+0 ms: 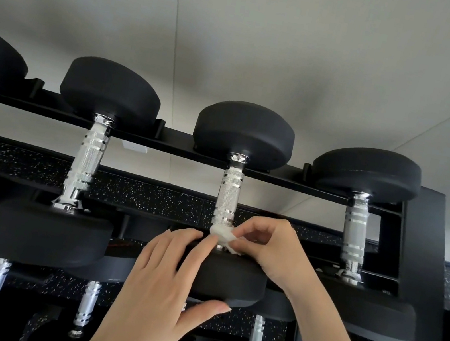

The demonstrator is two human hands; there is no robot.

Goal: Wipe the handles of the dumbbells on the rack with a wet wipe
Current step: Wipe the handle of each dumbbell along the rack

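Three weights lie on the top tier of the black rack (428,236): the left dumbbell (110,96), the middle dumbbell (244,130) and the right dumbbell (366,171), each with a chrome handle running away from me between two black heads. The wipe (223,234), white and crumpled, sits against the near end of the middle handle (228,198), just above the near head (231,282). My right hand (272,251) pinches the wipe between thumb and curled fingertips, reaching in from the right of the handle. My left hand (158,287) lies on the near head with fingers straight and close together, the index tip touching the wipe and the thumb spread against the head's lower front edge. More handles (86,302) show on the tier below, either side of my wrists. Behind the rack are a speckled black mat (138,194) and a pale wall (270,43).
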